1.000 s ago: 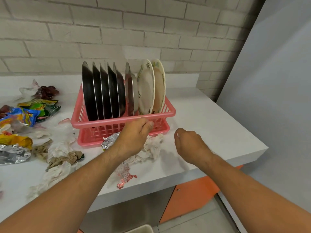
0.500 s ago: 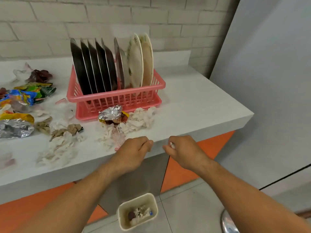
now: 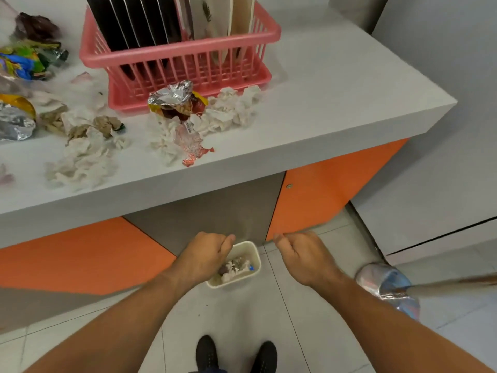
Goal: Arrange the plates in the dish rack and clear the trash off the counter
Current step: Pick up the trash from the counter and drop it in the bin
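Note:
A pink dish rack [image 3: 183, 53] on the white counter [image 3: 336, 98] holds several dark plates [image 3: 134, 20] and two pale plates [image 3: 215, 22] on edge. Trash lies in front of it: a foil wrapper [image 3: 172, 96], crumpled tissues [image 3: 231, 109] and a red-tipped clear wrapper [image 3: 192, 146]. A small white bin [image 3: 254, 254] with trash inside stands on the floor below the counter. My left hand [image 3: 204, 254] hangs over the bin's left side with curled fingers. My right hand [image 3: 301, 254] is just right of the bin, fingers also curled. Nothing shows in either hand.
More tissues [image 3: 80, 162], brown paper [image 3: 105, 125] and colourful wrappers [image 3: 24, 63] cover the counter's left part. Orange cabinet fronts [image 3: 330, 189] sit under the counter. A shiny silver object [image 3: 387, 284] with a long handle is on the floor at right. My shoes [image 3: 207, 354] are at the bottom.
Both hands have dropped from the counter by the rack down to the bin on the floor. My view has tilted downward with them.

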`<state>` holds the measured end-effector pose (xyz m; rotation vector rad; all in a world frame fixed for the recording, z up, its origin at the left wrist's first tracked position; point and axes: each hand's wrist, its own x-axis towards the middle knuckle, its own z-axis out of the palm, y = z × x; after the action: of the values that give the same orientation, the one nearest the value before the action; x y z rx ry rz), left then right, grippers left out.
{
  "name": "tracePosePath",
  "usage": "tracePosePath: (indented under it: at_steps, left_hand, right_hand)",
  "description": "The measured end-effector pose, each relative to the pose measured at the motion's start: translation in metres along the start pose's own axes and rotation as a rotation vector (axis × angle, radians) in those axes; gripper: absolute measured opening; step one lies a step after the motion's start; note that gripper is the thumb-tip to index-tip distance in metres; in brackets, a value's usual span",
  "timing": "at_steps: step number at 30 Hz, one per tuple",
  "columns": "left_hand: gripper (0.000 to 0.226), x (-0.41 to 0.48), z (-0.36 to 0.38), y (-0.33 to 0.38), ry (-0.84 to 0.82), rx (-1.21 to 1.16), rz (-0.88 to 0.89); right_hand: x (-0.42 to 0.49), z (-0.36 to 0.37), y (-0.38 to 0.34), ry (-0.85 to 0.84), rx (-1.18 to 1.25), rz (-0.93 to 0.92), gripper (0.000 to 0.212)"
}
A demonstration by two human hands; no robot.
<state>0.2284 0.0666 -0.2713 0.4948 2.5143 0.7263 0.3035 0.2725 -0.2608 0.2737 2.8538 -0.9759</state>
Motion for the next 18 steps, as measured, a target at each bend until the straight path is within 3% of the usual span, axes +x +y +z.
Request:
tracePosePath:
  at_steps: [7,13,18]
  left_hand:
    - [0.053,0.006,0.034,-0.056,-0.069,0.122,-0.033]
    - [0.044,0.045,0.088,-0.134,-0.075,0.102,-0.037]
    - [0.043,0.088,0.180,-0.226,-0.131,0.143,-0.136]
  right_hand:
    - [0.017,0.079,0.027,-0.151,-0.119,0.068,0.048]
    - [0.073,0.187,0.080,-0.172,-0.239,-0.044,0.040]
    - [0.128,0.303,0.135,-0.343,-0.323,-0.163,0.042]
